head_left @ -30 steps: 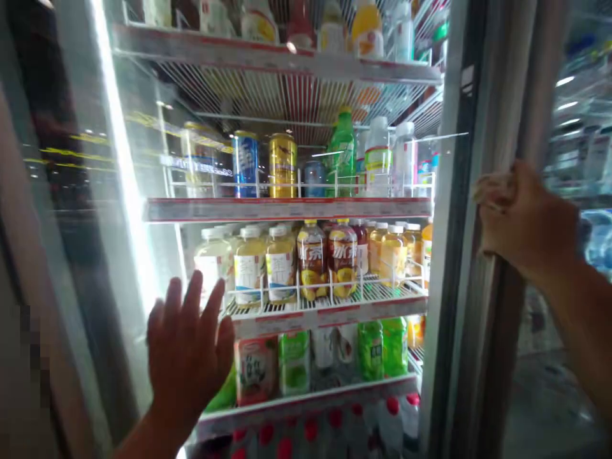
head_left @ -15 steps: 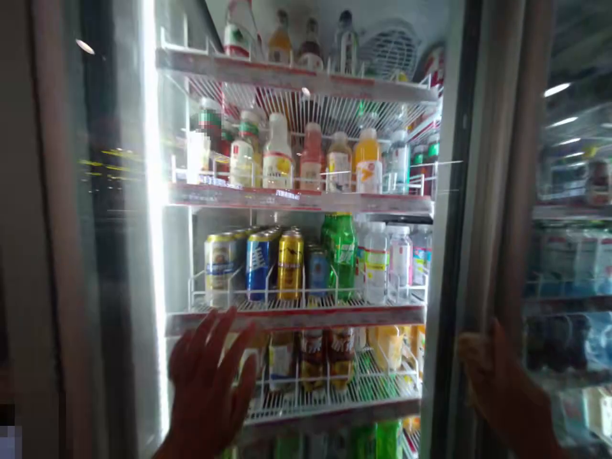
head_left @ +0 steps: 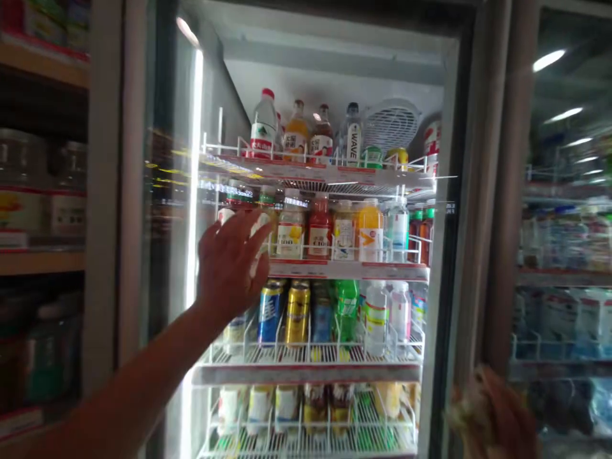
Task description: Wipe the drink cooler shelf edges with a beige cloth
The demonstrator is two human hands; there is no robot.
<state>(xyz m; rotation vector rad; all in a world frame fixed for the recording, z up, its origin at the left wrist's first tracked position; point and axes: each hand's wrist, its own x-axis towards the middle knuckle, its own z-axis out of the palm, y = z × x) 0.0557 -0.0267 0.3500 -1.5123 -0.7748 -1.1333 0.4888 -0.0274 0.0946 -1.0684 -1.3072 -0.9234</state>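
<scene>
An open drinks cooler fills the view. My left hand (head_left: 232, 261) is raised with fingers spread and holds nothing. It hovers in front of the left end of the second shelf (head_left: 349, 271), close to a pale bottle (head_left: 290, 226). Just below it stand a blue can (head_left: 270, 312) and a gold can (head_left: 297, 312). My right hand (head_left: 492, 414) shows blurred at the bottom right, beside the cooler's door edge (head_left: 461, 268); its fingers are smeared and something pale and crumpled seems to be at them.
The top shelf holds bottles (head_left: 262, 127) beside a round fan (head_left: 392, 124). A green bottle (head_left: 347, 309) and clear bottles share the can shelf. A wooden store shelf (head_left: 43, 258) stands on the left. Another glass-fronted cooler (head_left: 564, 274) is on the right.
The view has tilted upward, bringing the top shelf and fan into sight. My left hand rose from the lower shelves to the second shelf. My right hand dropped toward the bottom right corner.
</scene>
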